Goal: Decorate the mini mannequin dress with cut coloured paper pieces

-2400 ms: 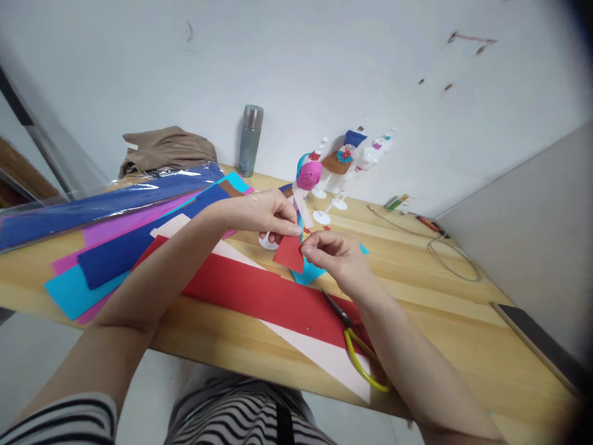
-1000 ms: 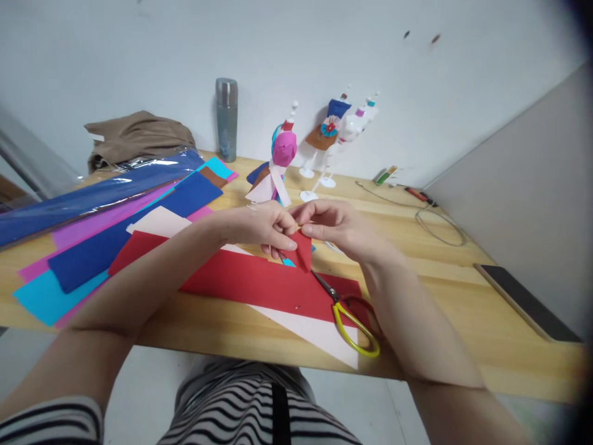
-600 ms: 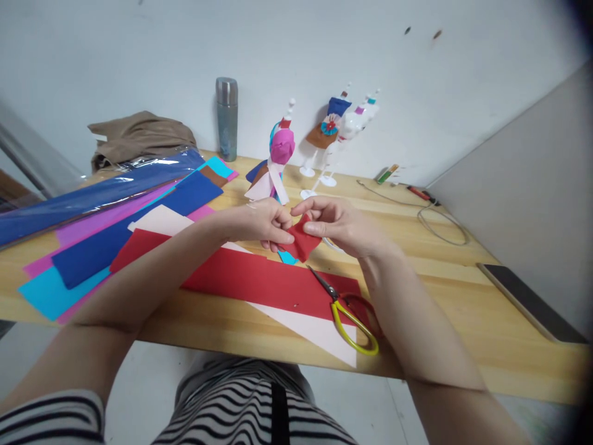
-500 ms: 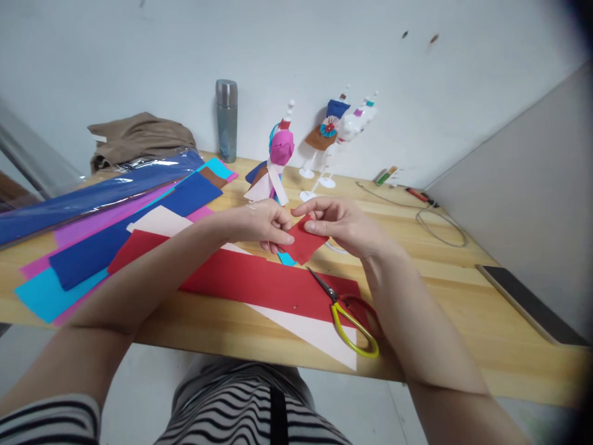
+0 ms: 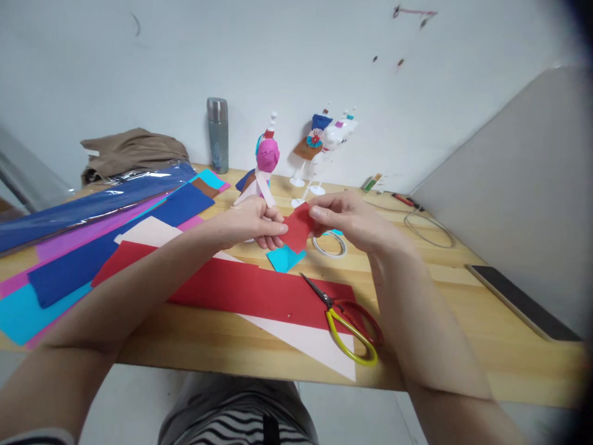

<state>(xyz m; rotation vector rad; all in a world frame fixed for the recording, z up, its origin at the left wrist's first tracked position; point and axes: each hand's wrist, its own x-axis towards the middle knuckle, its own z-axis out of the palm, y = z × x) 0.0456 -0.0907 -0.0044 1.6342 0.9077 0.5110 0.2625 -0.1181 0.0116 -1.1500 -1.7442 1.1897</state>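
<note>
A small piece of red paper is stretched between my two hands above the table. My left hand pinches its left edge between thumb and fingers. On the other side, my right hand grips the upper right edge, thumb in front. Just below lies a light blue paper piece, partly covered by the red one. A white roll of tape rests under my right hand. Scissors with yellow and red handles lie on a long red paper strip, their tips pointing up and left.
Coloured paper sheets and a plastic-wrapped blue roll spread over the left side. Behind stand a flask, a pink-headed paper figure and white decorated figures. A phone-like dark slab and a cable lie right.
The view has tilted up slightly and shifted right. Both hands still hold the red paper, now turned somewhat; more of the light blue piece and the tape roll shows.
</note>
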